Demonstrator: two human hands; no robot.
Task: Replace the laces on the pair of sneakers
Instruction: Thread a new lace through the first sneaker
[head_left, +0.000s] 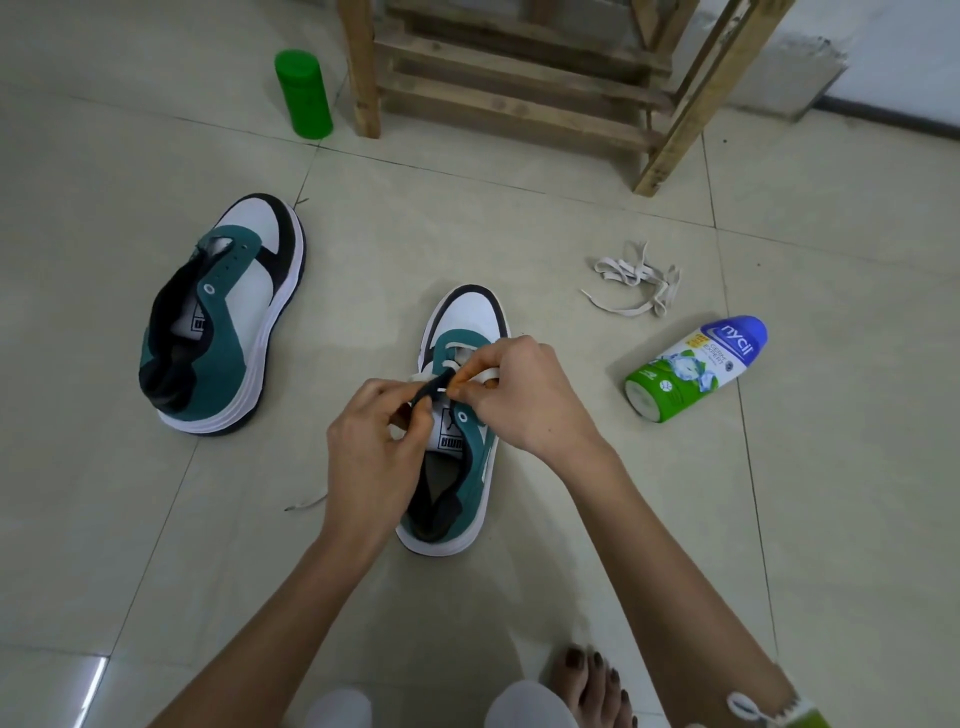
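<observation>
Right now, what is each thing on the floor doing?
Near sneaker: upright, partly laced.
Far sneaker: no lace.
Loose lace: heaped on floor.
Nycil bottle: lying on its side.
Green canister: standing, lid on.
Left hand: holds the near sneaker's tongue.
Right hand: pinches its white lace.

Both forearms are bare right down to the bottom edge of the view, long and slim. The left hand (374, 447) and the right hand (524, 400) are bare as well. High on the right forearm (675, 571), near the lower right corner, sits a band (779, 713) of small pale beads with a white shell (740, 705) on it. A green patch (811, 721) shows just past the band; whether it is cloth or part of the band cannot be told. Two knees (530, 707) in white or very pale cloth show at the bottom edge. Beside them is a bare foot (592, 691) whose toenails (575, 659) are painted a dark, nearly black colour
</observation>
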